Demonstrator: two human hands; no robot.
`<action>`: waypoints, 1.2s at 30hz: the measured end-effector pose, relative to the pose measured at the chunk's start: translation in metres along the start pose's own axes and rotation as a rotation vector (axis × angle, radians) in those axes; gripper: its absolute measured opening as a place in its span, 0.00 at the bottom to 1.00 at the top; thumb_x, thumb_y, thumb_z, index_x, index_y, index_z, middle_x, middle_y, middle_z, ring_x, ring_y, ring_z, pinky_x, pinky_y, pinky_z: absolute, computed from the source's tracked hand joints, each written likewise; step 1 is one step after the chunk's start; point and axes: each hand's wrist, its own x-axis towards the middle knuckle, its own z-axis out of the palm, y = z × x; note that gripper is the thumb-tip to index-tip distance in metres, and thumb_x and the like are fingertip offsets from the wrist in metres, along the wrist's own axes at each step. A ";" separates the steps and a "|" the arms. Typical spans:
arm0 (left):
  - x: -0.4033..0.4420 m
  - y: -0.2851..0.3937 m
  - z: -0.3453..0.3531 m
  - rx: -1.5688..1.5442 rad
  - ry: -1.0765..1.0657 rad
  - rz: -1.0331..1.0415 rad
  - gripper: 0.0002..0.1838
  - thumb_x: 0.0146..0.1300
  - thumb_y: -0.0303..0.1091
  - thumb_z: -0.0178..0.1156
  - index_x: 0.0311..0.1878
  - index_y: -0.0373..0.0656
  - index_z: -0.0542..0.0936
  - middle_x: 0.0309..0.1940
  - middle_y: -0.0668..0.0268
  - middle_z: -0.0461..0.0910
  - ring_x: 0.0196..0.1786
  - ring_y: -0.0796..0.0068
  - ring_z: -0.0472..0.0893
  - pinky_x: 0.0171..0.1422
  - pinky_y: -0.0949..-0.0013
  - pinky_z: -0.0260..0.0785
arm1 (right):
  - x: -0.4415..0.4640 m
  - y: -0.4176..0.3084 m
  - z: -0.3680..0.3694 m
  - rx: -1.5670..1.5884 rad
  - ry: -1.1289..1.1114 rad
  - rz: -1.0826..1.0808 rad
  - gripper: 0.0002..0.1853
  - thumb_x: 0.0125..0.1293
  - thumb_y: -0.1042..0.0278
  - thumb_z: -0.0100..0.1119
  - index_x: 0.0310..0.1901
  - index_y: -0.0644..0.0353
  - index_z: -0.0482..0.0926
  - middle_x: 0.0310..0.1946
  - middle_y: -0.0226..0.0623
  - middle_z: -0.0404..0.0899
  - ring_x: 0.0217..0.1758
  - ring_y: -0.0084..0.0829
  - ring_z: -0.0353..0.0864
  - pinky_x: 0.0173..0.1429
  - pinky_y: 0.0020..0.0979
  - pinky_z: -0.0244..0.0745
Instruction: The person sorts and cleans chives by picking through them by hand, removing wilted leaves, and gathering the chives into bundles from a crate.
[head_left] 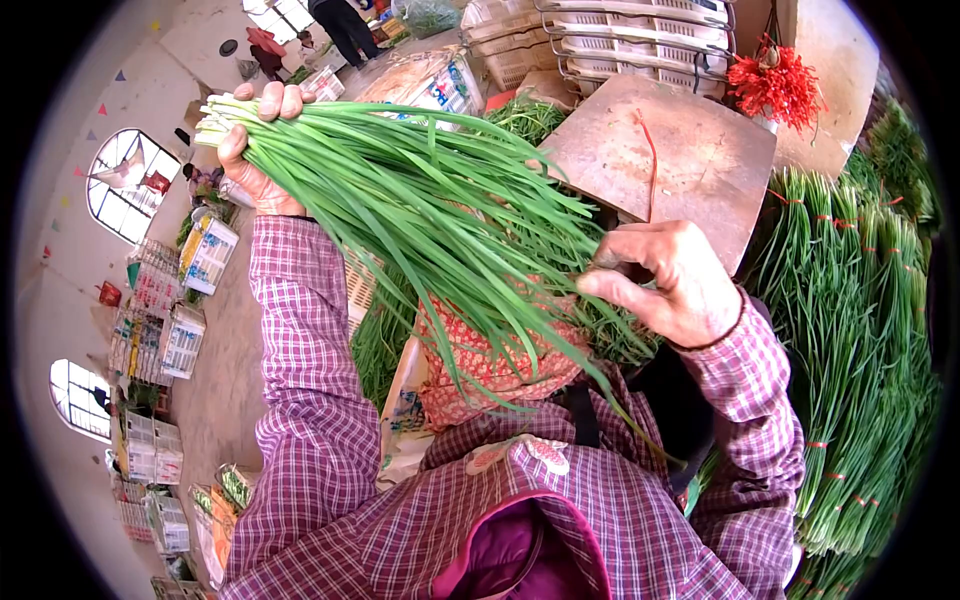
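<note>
My left hand [262, 150] grips a bunch of long green leafy stalks [420, 200] near its white ends, at the upper left. The leaves fan out to the right and down. Close to the leaf tips is my right hand [675, 285], its thumb and forefinger brought near each other; whether a leaf tip is between them I cannot make out. A single red tie [648, 165] lies on the brown board [700, 150] above my right hand.
Tied bundles of green stalks [835, 350] are piled on the right. A cluster of red ties [773, 88] hangs at the upper right, beside stacked white crates [640, 50]. More crates [155, 447] line the left. People [345, 25] are in the background.
</note>
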 end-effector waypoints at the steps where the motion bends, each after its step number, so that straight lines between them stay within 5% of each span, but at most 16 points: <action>1: 0.000 0.000 0.000 -0.001 0.001 -0.001 0.22 0.51 0.41 0.60 0.49 0.47 0.70 0.32 0.70 0.68 0.40 0.72 0.70 0.62 0.59 0.64 | 0.003 -0.008 0.000 -0.010 -0.013 0.055 0.12 0.57 0.61 0.63 0.28 0.62 0.77 0.21 0.46 0.75 0.28 0.47 0.79 0.33 0.39 0.73; 5: 0.002 -0.003 -0.004 -0.174 -0.087 -0.008 0.21 0.51 0.40 0.60 0.49 0.47 0.71 0.33 0.71 0.69 0.40 0.73 0.70 0.64 0.60 0.62 | 0.013 -0.013 0.026 0.236 0.140 0.012 0.12 0.55 0.68 0.61 0.40 0.60 0.76 0.28 0.42 0.78 0.33 0.45 0.80 0.37 0.38 0.74; 7: 0.001 -0.004 -0.006 -0.236 -0.131 0.001 0.21 0.52 0.40 0.59 0.49 0.47 0.71 0.33 0.71 0.69 0.41 0.73 0.69 0.65 0.59 0.61 | 0.023 -0.020 0.045 0.041 0.303 -0.104 0.20 0.54 0.68 0.62 0.51 0.56 0.74 0.39 0.40 0.77 0.38 0.41 0.79 0.45 0.37 0.77; 9: 0.000 -0.005 -0.008 -0.228 -0.121 0.003 0.20 0.52 0.40 0.59 0.49 0.47 0.71 0.33 0.71 0.69 0.41 0.73 0.69 0.65 0.59 0.60 | 0.030 -0.028 0.065 -0.070 0.372 -0.130 0.23 0.53 0.68 0.64 0.52 0.55 0.73 0.37 0.40 0.76 0.36 0.41 0.79 0.41 0.36 0.78; 11: -0.001 -0.008 -0.012 -0.246 -0.130 0.024 0.20 0.53 0.40 0.57 0.50 0.46 0.72 0.33 0.71 0.70 0.42 0.72 0.69 0.65 0.57 0.60 | 0.031 -0.037 0.092 0.036 0.239 -0.078 0.24 0.56 0.70 0.61 0.56 0.59 0.72 0.40 0.41 0.77 0.40 0.41 0.79 0.42 0.38 0.77; 15: -0.003 -0.009 -0.015 -0.216 -0.122 0.052 0.21 0.53 0.40 0.56 0.51 0.46 0.72 0.33 0.70 0.70 0.42 0.71 0.69 0.65 0.56 0.60 | 0.027 -0.056 0.122 0.148 0.290 -0.137 0.18 0.59 0.70 0.60 0.52 0.56 0.74 0.34 0.40 0.74 0.34 0.43 0.79 0.36 0.38 0.76; 19: -0.007 -0.010 -0.016 -0.257 -0.164 0.006 0.21 0.52 0.38 0.58 0.50 0.45 0.71 0.34 0.69 0.70 0.43 0.71 0.69 0.66 0.61 0.57 | 0.028 -0.052 0.110 0.339 0.186 -0.033 0.10 0.63 0.74 0.56 0.46 0.61 0.76 0.37 0.43 0.77 0.38 0.44 0.81 0.42 0.36 0.77; 29: -0.018 -0.015 -0.014 -0.226 -0.107 0.001 0.20 0.52 0.39 0.59 0.48 0.48 0.71 0.32 0.72 0.67 0.39 0.74 0.66 0.65 0.60 0.57 | 0.051 -0.041 0.083 -0.040 0.511 -0.010 0.07 0.58 0.71 0.60 0.39 0.54 0.78 0.32 0.35 0.76 0.37 0.38 0.80 0.38 0.36 0.76; 32: -0.019 -0.017 -0.007 -0.243 -0.123 -0.023 0.20 0.51 0.39 0.59 0.48 0.48 0.71 0.32 0.72 0.68 0.38 0.74 0.67 0.65 0.60 0.58 | 0.062 -0.058 0.082 0.204 0.521 -0.145 0.07 0.60 0.76 0.58 0.41 0.57 0.77 0.31 0.39 0.79 0.33 0.42 0.81 0.37 0.35 0.78; 33: -0.021 -0.019 -0.005 -0.240 -0.128 -0.020 0.20 0.51 0.39 0.59 0.48 0.48 0.71 0.32 0.72 0.68 0.38 0.74 0.67 0.65 0.60 0.58 | 0.062 -0.062 0.085 0.208 0.461 -0.152 0.08 0.59 0.79 0.57 0.40 0.63 0.77 0.33 0.42 0.80 0.33 0.41 0.82 0.37 0.33 0.77; 36: -0.021 -0.020 -0.001 -0.188 -0.143 -0.008 0.19 0.52 0.40 0.59 0.48 0.48 0.70 0.32 0.72 0.68 0.40 0.73 0.69 0.65 0.59 0.59 | 0.074 -0.065 0.095 0.048 0.368 -0.067 0.06 0.59 0.76 0.57 0.39 0.60 0.77 0.29 0.42 0.77 0.30 0.46 0.79 0.33 0.38 0.74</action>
